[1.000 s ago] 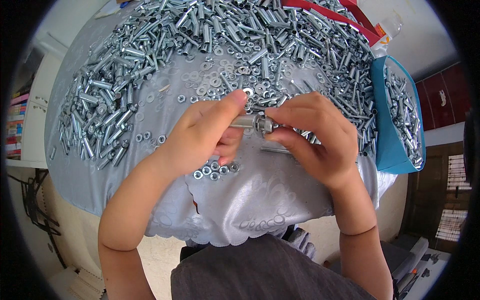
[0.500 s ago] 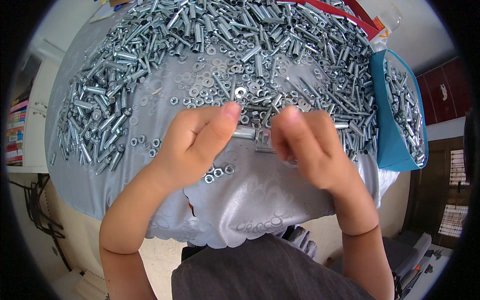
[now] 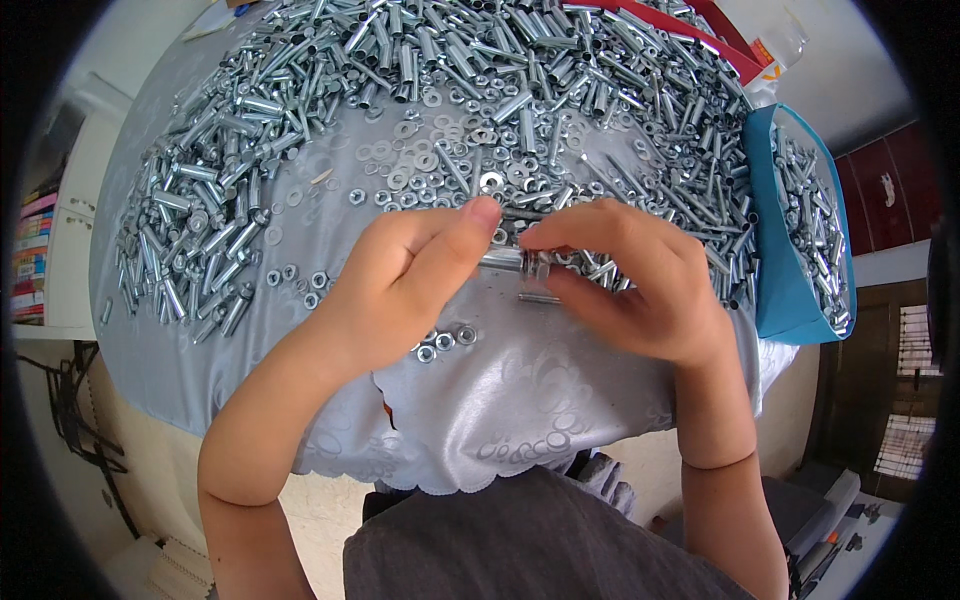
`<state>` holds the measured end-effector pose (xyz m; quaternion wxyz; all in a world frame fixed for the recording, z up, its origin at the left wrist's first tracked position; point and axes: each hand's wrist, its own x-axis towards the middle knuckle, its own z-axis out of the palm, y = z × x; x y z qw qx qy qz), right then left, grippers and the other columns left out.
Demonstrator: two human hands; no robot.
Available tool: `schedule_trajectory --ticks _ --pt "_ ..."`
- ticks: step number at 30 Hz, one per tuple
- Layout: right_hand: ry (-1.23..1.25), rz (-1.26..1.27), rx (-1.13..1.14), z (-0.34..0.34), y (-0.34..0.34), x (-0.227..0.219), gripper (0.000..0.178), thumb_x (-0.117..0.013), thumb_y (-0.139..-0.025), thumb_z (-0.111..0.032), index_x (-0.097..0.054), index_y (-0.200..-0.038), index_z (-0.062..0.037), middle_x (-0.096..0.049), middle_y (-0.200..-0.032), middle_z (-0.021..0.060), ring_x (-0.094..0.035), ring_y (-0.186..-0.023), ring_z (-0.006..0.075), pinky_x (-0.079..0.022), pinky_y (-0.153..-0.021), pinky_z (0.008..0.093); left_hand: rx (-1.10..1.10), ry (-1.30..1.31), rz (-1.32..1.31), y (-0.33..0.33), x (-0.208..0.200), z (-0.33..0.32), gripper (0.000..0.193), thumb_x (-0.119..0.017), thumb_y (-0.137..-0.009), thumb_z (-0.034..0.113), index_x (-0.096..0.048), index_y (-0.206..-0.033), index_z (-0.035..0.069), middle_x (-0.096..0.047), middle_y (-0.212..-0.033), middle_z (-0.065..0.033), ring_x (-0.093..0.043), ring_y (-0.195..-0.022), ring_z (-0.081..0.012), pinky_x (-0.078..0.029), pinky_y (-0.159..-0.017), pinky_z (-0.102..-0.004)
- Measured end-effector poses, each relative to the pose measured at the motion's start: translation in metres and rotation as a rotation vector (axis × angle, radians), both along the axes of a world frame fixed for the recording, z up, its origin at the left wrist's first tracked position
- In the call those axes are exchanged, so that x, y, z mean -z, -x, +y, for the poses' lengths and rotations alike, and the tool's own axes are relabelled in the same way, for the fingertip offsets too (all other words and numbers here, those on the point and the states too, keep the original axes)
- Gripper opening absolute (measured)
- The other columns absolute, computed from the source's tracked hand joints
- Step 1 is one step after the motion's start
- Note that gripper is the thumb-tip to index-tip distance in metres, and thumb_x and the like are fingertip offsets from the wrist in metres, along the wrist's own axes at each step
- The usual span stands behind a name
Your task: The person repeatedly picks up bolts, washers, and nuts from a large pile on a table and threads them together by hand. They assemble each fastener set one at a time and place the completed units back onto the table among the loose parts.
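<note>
Between my fingertips, my left hand (image 3: 400, 290) and right hand (image 3: 630, 290) pinch a small bolt-and-sleeve piece (image 3: 512, 262), which looks stiff, light and slick, best gripped by its ends.

- My table (image 3: 520, 400) wears a silvery grey cloth with a scalloped edge.
- Bolts and sleeves (image 3: 420, 60) heap across the upper frame and left.
- Loose washers and nuts (image 3: 430, 160) lie centre.
- A blue tray (image 3: 785, 290) of parts sits right.
</note>
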<state>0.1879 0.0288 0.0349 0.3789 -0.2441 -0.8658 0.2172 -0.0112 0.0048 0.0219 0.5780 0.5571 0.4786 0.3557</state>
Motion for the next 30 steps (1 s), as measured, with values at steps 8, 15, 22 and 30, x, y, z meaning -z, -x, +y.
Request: schedule_trajectory --ticks 8,15,22,30 --pt "0.014 -0.256 -0.046 0.009 -0.02 -0.006 0.022 -0.071 -0.07 -0.016 -0.059 -0.085 -0.005 -0.059 -0.073 0.0081 -0.058 -0.062 0.0252 -0.047 -0.053 0.0307 0.023 0.007 -0.024 -0.002 -0.004 0.001 0.048 -0.043 -0.093 0.038 -0.039 -0.056 0.007 -0.032 -0.055 0.0076 -0.027 -0.054 -0.0029 -0.024 -0.046 -0.0231" --pt "-0.124 -0.025 0.019 0.01 -0.002 0.004 0.025 -0.073 -0.068 -0.021 -0.06 -0.083 -0.0058 -0.058 -0.071 0.0071 -0.058 -0.059 0.0243 -0.045 -0.05 0.0302 0.011 0.01 -0.01 0.002 0.0 0.003 0.047 -0.043 -0.093 0.037 -0.04 -0.056 0.007 -0.032 -0.055 0.0079 -0.028 -0.054 -0.0028 -0.024 -0.046 -0.023" --pt "0.0 -0.161 -0.004 0.009 -0.012 -0.004 0.024 -0.072 -0.068 -0.021 -0.06 -0.082 -0.0056 -0.059 -0.072 0.0072 -0.058 -0.062 0.025 -0.046 -0.052 0.0332 -0.007 -0.009 0.016 0.001 0.001 0.002 0.048 -0.043 -0.093 0.038 -0.04 -0.055 0.008 -0.032 -0.055 0.0079 -0.028 -0.054 -0.0028 -0.024 -0.046 -0.023" --pt "0.004 -0.273 -0.037 0.009 -0.013 0.001 0.027 -0.07 -0.068 -0.022 -0.059 -0.086 -0.0052 -0.059 -0.081 0.0076 -0.058 -0.066 0.0257 -0.047 -0.055 0.034 -0.004 -0.019 0.0 0.001 0.0 0.003 0.047 -0.043 -0.092 0.037 -0.041 -0.056 0.008 -0.032 -0.055 0.0082 -0.028 -0.053 -0.0028 -0.024 -0.046 -0.0226"
